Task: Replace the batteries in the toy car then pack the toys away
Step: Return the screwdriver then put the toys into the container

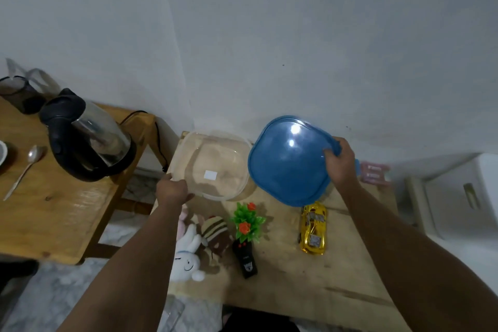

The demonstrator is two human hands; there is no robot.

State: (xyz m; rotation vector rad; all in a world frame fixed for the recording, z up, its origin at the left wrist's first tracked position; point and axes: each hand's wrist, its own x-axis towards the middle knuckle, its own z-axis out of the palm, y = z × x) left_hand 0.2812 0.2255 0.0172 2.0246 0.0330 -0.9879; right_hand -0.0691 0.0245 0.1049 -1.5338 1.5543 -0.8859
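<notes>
Blue lid (288, 162) is gripped at its rim by right hand (340, 164), clearing clear container (215, 164); left hand (172, 191) fingers clasp the container's near-left corner at the table's (310, 277) far edge, steadying it.

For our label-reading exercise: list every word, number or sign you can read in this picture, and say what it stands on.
No text here can be read.
Clear container: white sticker, apparently blank.
Black remote control: pale emblem, too blurred.
Yellow toy car: markings too blurred.
Pink pack: pale print too blurred.
</notes>
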